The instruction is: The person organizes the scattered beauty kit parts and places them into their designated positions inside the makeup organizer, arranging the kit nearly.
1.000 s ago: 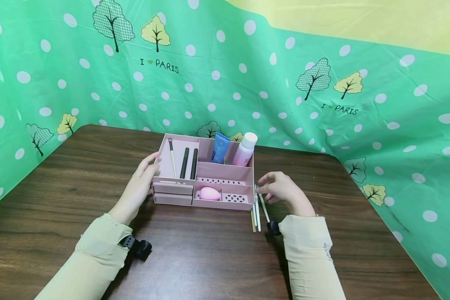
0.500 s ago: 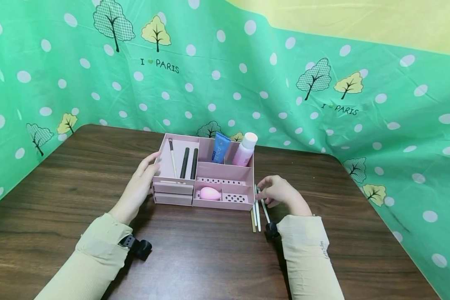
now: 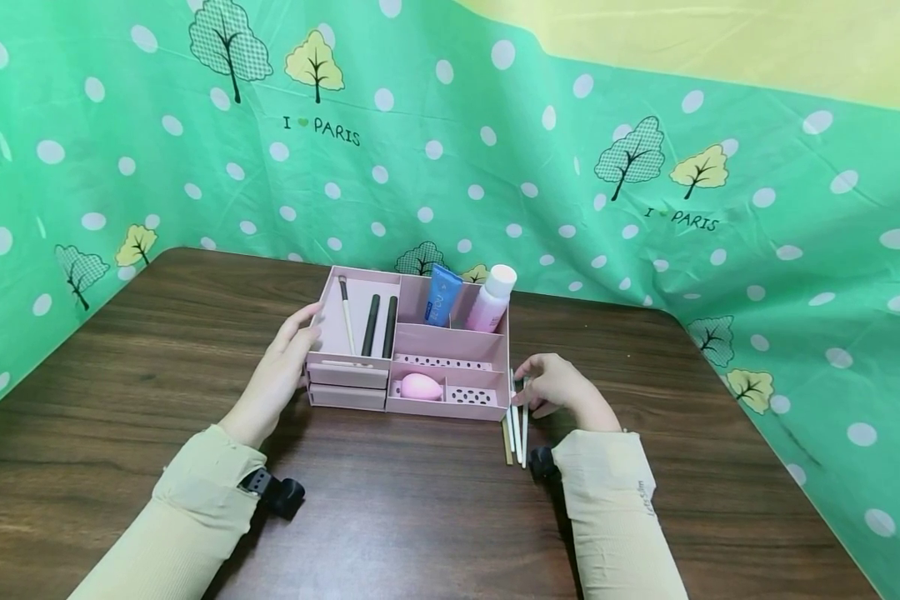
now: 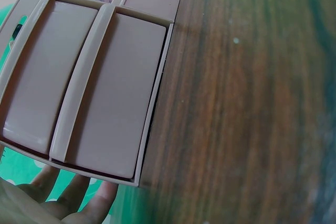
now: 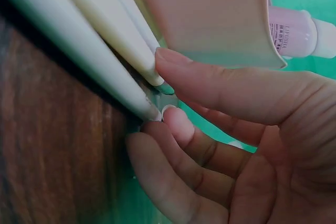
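Fingers against pale sticks

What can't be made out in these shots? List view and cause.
Inside of the drawers: head and left wrist views, hidden by their closed fronts.
Near ends of the sticks: right wrist view, cut off by the picture's edge.
Part of the sticks: head view, covered by the right hand.
Bottom of the blue tube: head view, behind the organizer wall.
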Demonstrator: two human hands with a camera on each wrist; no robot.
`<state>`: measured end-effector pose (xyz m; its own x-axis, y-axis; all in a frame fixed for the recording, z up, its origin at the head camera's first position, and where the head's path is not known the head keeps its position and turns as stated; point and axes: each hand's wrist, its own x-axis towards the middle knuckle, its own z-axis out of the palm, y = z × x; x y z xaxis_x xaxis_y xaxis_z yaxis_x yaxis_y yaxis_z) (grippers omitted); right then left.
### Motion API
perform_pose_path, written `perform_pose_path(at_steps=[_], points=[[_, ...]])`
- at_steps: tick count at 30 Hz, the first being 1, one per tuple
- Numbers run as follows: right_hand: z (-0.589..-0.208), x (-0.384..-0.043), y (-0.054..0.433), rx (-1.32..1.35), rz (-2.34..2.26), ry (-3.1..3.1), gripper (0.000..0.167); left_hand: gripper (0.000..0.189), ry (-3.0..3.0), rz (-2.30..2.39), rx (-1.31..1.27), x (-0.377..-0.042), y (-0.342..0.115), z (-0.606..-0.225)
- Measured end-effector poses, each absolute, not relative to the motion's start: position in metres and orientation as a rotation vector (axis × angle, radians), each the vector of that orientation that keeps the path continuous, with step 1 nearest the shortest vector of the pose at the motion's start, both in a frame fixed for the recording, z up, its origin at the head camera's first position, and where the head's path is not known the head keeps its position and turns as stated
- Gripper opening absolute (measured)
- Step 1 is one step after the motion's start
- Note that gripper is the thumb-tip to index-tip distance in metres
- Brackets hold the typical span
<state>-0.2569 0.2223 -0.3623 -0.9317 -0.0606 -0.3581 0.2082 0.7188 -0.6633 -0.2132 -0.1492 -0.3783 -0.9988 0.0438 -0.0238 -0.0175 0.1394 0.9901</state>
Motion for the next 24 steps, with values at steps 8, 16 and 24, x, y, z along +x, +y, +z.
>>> perform_pose_path(at_steps=[8, 16, 24], points=[[-0.3635, -0.257, 0.2197, 0.133, -1.106, 2.551, 0.046, 0.055, 2.342, 2.021, 0.025, -0.213, -0.1492, -0.3779], [-0.3629, -0.2547, 0.2181, 0.102, -1.172, 2.501, 0.043, 0.054, 2.33, 2.038, 0.036, -0.2135, -0.1489, -0.3779], [-0.3639, -0.255, 0.2169, 0.103, -1.157, 2.515, 0.041, 0.054, 2.343, 2.022, 0.034, -0.2137, -0.1495, -0.3785]])
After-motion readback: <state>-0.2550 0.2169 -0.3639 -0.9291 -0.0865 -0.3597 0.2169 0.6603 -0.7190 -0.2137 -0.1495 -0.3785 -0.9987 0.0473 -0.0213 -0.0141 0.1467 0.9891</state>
